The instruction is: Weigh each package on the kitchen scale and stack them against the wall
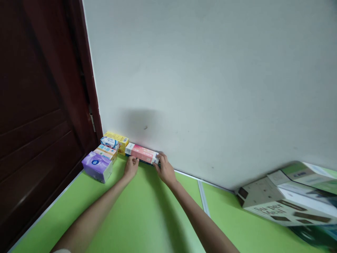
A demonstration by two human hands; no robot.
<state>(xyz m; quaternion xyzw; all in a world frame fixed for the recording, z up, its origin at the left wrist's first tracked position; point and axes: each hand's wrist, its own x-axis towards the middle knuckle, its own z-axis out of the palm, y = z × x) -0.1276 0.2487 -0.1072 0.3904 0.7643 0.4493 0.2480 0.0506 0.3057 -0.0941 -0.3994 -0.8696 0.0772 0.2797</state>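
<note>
A long pink and white box (142, 153) lies along the foot of the wall, on top of a dark blue item of which only a strip shows. My right hand (166, 170) grips the right end of this box, thumb in front and fingers over the top. Close to its front left edge is my left hand (131, 167), fingers curled together; whether they hold anything is hidden. To the left stand a yellow box (123, 143), a blue and white pack (109, 142), an orange and white pack (105, 151) and a purple tissue pack (97, 165).
The green tabletop (126, 218) meets a pale wall (205, 77) at the back and a dark red door (34, 116) on the left. A metal strip (203, 198) crosses the surface. Larger cartons, including a white one (286, 207), lie at the right.
</note>
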